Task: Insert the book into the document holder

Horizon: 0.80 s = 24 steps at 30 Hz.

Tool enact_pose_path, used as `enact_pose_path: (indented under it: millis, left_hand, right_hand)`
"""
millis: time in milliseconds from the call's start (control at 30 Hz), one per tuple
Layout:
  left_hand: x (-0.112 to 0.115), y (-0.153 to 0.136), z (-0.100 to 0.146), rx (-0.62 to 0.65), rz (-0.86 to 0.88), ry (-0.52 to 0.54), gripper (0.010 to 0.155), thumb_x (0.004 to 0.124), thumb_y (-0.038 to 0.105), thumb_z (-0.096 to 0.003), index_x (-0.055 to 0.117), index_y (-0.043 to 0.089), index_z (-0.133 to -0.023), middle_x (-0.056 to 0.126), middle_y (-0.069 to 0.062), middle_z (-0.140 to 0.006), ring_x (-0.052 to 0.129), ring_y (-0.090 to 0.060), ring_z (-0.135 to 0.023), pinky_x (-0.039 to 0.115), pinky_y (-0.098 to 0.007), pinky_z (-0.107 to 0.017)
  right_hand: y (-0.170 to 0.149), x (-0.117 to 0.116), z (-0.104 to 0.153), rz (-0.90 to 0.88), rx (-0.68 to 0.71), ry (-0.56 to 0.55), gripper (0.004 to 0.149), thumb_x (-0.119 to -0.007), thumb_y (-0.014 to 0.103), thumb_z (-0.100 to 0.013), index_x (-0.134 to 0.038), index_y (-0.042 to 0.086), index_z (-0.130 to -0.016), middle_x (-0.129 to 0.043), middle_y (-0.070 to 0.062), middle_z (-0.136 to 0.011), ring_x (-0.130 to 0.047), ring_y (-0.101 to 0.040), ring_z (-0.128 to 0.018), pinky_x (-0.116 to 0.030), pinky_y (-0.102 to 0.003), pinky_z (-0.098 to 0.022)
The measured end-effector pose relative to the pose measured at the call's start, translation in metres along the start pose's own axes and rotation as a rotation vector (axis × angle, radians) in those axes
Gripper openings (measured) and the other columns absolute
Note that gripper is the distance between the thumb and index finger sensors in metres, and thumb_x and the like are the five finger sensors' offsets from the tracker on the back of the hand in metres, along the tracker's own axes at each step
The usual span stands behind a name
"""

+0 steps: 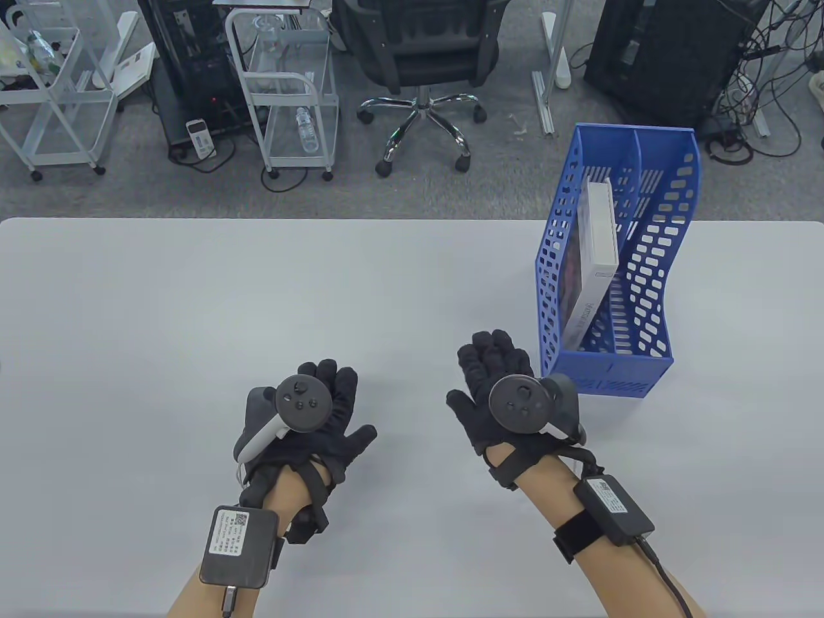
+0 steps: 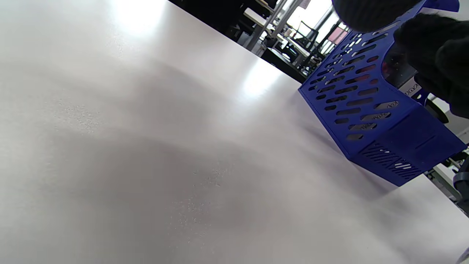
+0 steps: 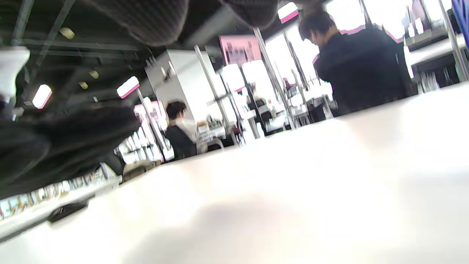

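On the table (image 1: 193, 290), far right, the blue document holder (image 1: 650, 257) stands with the book (image 1: 595, 251) already upright in its left compartment, leaning on the outer wall. Insertion looks done; nothing obvious left. Left hand (image 1: 302, 418) and right hand (image 1: 508, 393) rest flat near the front edge, fingers spread, holding nothing.

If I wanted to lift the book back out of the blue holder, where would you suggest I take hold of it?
Probably by its top edge, from above. The book stands on edge in the left compartment of the document holder, leaning left, and the walls cover its faces. The right hand is nearest.
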<state>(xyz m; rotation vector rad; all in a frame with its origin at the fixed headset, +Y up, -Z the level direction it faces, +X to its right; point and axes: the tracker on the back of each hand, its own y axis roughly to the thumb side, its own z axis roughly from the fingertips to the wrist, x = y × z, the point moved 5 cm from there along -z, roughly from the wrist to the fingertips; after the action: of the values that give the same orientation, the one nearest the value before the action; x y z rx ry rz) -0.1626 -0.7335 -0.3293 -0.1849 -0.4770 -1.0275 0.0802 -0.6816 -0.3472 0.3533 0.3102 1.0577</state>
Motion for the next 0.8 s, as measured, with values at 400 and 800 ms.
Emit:
enact_pose_path:
  millis: [400, 800]
  left_hand:
    - [0.01, -0.015, -0.007, -0.056, -0.032, -0.034, 0.088, 0.064, 0.065, -0.0413, 0.006, 0.033, -0.1, -0.008, 0.007, -0.107, -0.012, -0.021, -0.102, 0.006, -0.056, -0.072]
    - [0.012, -0.014, -0.008, -0.054, -0.042, -0.041, 0.088, 0.064, 0.065, -0.0412, 0.007, 0.034, -0.1, -0.007, 0.007, -0.107, -0.012, -0.021, -0.102, 0.007, -0.056, -0.072]
  right_hand:
    - [0.019, -0.068, 0.013, -0.001, -0.034, 0.307, 0.078, -0.064, 0.044, -0.046, -0.021, 0.0, -0.095, -0.004, -0.024, -0.098, 0.002, -0.051, -0.084, -0.009, -0.07, -0.054]
    - [0.021, -0.059, 0.014, -0.035, -0.022, 0.278, 0.08, -0.065, 0.046, -0.046, -0.021, 0.0, -0.095, -0.004, -0.024, -0.098, 0.001, -0.052, -0.085, -0.01, -0.07, -0.054]
